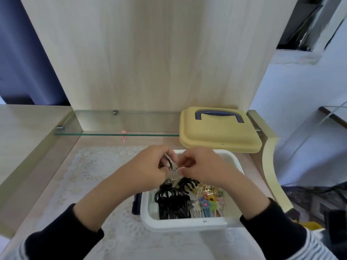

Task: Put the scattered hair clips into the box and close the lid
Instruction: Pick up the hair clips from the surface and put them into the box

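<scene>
Over the box (187, 225), the left hand (148, 166) has its grip round dark clips (167, 163); the right hand (202, 166) pinches a metal clip (179, 167). The clips are probably light, stiff and slippery, best pinched mid-body. A pink clip (124, 138) lies at 12 o'clock, the lid (216, 137) at 1.

The box (187, 225) is white, its lid (219, 136) pale yellow with a blue-violet handle (219, 113). In it lie black hair clips (172, 202), gold clips (204, 189) and many-coloured flower combs (206, 206). The left hand (150, 167) grips a dark brown clip (169, 162), the right hand (203, 166) a silvery clip (179, 167). A pink clip (124, 138) lies on the pale wood-grain bench (97, 142).
</scene>
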A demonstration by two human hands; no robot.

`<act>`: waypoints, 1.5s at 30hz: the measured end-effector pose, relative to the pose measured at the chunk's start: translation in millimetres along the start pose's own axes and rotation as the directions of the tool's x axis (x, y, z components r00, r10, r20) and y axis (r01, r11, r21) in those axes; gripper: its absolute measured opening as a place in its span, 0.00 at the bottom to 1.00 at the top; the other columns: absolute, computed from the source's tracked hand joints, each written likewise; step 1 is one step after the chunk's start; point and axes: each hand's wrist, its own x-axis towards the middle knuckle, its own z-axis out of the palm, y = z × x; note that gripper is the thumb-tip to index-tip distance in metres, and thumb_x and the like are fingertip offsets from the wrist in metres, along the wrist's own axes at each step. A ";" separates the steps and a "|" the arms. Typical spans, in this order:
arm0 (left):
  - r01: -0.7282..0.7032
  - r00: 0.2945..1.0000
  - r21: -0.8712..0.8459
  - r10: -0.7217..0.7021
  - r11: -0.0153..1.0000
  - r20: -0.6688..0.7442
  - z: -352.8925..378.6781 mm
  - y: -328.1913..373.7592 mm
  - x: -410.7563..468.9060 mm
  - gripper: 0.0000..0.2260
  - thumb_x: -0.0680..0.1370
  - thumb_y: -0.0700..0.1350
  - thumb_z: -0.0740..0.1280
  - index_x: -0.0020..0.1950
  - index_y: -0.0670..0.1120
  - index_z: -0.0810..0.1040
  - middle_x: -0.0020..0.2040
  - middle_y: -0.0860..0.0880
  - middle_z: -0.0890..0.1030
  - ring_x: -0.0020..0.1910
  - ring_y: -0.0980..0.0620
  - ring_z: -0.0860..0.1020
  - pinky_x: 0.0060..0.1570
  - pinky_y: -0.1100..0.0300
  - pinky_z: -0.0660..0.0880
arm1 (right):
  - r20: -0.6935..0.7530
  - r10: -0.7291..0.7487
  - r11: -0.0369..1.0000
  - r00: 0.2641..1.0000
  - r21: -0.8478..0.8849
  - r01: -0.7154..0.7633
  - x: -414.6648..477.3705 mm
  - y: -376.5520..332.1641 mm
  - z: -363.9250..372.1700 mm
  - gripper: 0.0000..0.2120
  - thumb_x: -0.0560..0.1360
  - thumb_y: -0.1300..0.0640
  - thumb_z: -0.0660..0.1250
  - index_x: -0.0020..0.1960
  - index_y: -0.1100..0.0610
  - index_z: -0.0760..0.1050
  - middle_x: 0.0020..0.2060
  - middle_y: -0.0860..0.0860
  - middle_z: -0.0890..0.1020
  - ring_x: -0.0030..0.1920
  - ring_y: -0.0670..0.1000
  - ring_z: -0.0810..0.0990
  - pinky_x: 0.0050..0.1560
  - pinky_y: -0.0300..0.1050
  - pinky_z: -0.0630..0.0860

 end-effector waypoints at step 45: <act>0.024 0.803 -0.137 -0.100 0.990 -0.587 -6.6 -125.5 41.4 0.11 0.77 0.33 0.59 0.43 0.46 0.78 0.43 0.44 0.81 0.42 0.41 0.76 0.38 0.63 0.68 | -0.527 -0.102 0.958 0.844 0.177 0.227 -40.3 57.2 -44.8 0.06 0.75 0.57 0.68 0.48 0.49 0.82 0.41 0.40 0.83 0.44 0.43 0.81 0.45 0.30 0.74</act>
